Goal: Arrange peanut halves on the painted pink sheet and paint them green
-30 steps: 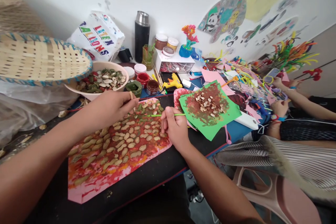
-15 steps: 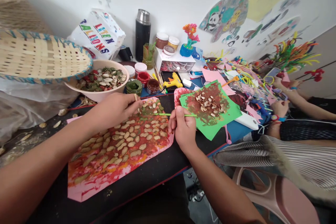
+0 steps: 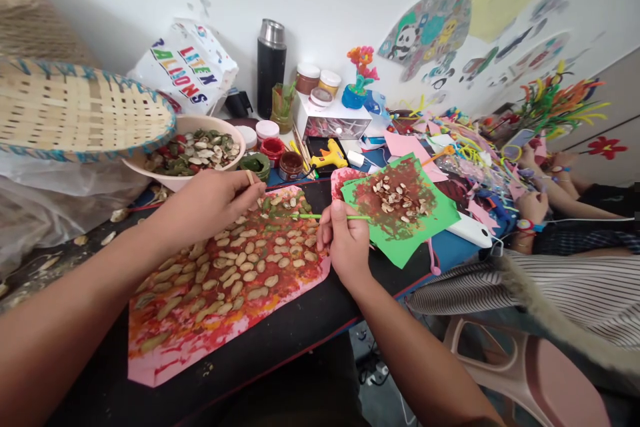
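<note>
A pink sheet (image 3: pixel 143 370), smeared with red, orange and green paint, lies on the black table with rows of peanut shells (image 3: pixel 249 267) across it. Over its far edge, my left hand (image 3: pixel 223 203) is closed in a pinch round a short pale wooden stick (image 3: pixel 250 177); the stick's lower end is hidden by the fingers. My right hand (image 3: pixel 350 240) grips a slim green paintbrush (image 3: pixel 311 216) pointing left, its tip at the green-painted top of the sheet. Beside that hand, a green sheet (image 3: pixel 400 250) carries brown paint and several shell pieces (image 3: pixel 395 197).
Behind my left hand stand a pink bowl (image 3: pixel 185 181) of painted shells, a woven basket (image 3: pixel 85 113) and open paint jars (image 3: pixel 291 165). A yellow glue gun (image 3: pixel 330 155) lies near a white drawer box (image 3: pixel 333 120). At right are craft scraps, a pink stool (image 3: pixel 565 380) and another person's hands (image 3: pixel 533 207).
My left hand has shifted slightly left with the stick. The green brush in my right hand has moved a little to the left.
</note>
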A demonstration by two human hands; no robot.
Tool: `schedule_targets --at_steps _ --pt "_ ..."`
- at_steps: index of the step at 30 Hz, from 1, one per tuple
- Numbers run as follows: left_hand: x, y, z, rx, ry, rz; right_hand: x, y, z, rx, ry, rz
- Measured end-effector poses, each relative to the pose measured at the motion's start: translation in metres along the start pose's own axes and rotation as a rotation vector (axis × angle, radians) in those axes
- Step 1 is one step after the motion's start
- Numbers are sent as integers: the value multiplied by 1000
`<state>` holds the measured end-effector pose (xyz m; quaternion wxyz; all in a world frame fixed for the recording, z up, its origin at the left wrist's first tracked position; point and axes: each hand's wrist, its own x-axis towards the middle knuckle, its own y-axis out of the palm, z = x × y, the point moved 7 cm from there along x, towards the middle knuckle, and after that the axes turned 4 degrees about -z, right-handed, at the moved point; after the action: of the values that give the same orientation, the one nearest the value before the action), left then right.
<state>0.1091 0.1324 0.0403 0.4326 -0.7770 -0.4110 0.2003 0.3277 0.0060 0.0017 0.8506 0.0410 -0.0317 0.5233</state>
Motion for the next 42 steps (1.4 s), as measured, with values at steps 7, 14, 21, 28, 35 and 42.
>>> schedule_targets --at_steps 7,14,21,28,35,42 --pt "3 11 10 23 30 30 2 7 -5 -10 34 17" --pt "3 12 11 28 24 50 1 10 -4 -10 25 30" --pt "3 4 8 -1 33 59 -2 16 -1 -5 17 65" --pt "5 3 14 20 18 69 -5 24 0 14 11 107" --pt "2 -9 10 146 20 112 -6 33 -4 10 15 145" --pt "-1 -6 -2 133 19 74 -4 32 -7 -12 14 149"
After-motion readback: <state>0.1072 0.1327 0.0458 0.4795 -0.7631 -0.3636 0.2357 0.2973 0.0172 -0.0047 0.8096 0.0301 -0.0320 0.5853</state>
